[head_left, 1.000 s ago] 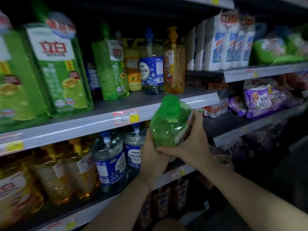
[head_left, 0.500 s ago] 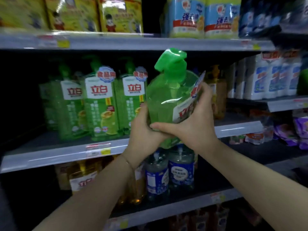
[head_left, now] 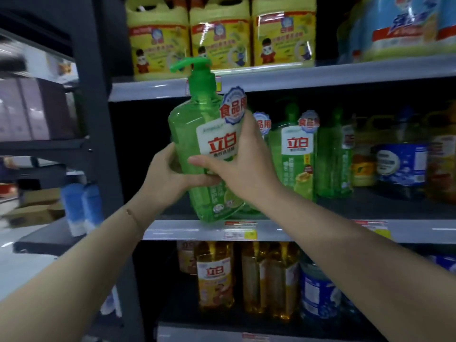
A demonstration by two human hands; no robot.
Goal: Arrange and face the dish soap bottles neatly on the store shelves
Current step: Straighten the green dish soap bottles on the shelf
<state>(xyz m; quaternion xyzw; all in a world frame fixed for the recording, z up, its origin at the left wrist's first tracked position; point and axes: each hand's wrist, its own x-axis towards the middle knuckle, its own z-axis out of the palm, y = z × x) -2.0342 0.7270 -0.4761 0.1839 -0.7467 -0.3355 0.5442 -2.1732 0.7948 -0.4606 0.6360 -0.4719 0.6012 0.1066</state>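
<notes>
A green pump bottle of dish soap (head_left: pixel 192 134) with a white and red label is held upright, slightly tilted, at the left end of the middle shelf (head_left: pixel 308 229). Its base sits at the shelf's front edge. My left hand (head_left: pixel 170 174) grips its lower left side. My right hand (head_left: pixel 237 159) wraps around its right side over the label. More green bottles (head_left: pixel 296 156) of the same brand stand just to the right on that shelf.
Yellow jugs (head_left: pixel 219 35) line the top shelf. Amber bottles (head_left: pixel 214 277) and blue-labelled bottles (head_left: pixel 318 292) fill the shelf below. Blue and yellow bottles (head_left: pixel 399 161) stand further right. A dark upright post (head_left: pixel 98 119) borders the shelving on the left.
The green bottle has been lifted from the lower shelf level up and leftward to the middle shelf's left end, and turned so its label faces me. Both hands kept hold.
</notes>
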